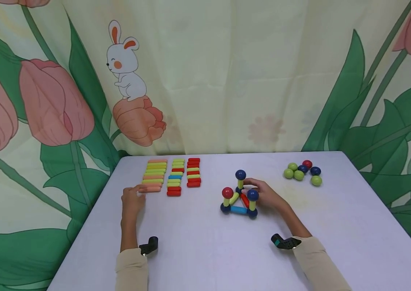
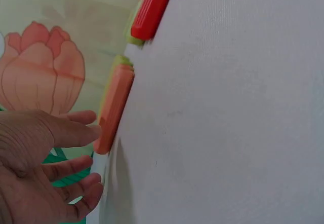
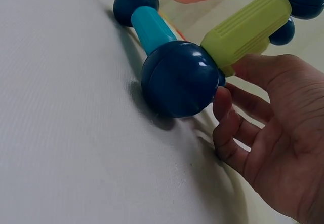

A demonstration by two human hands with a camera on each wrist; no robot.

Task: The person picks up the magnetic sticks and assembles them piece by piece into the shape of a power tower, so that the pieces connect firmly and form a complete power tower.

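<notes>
On the table stands a triangular rod-and-ball structure (image 1: 239, 209) of toy building rods and balls. Its base joins dark blue balls with blue, red and yellow-green rods. Short upright rods carry a red ball (image 1: 227, 192) and two dark blue balls. My right hand (image 1: 263, 193) grips it at its far right side; in the right wrist view, the thumb and fingers are partly hidden behind a ball (image 3: 179, 79) and a yellow-green rod (image 3: 247, 29). At the left, my left hand (image 1: 133, 200) reaches the near end of a row of long rods, its thumb and index finger at an orange rod (image 2: 115, 107).
Beside the long rods lie two columns of short rods, one mixed (image 1: 175, 177) and one mostly red (image 1: 193, 173). Several loose green, blue and red balls (image 1: 298, 175) sit at the back right. A printed curtain (image 1: 205, 81) hangs behind the table (image 1: 198, 250).
</notes>
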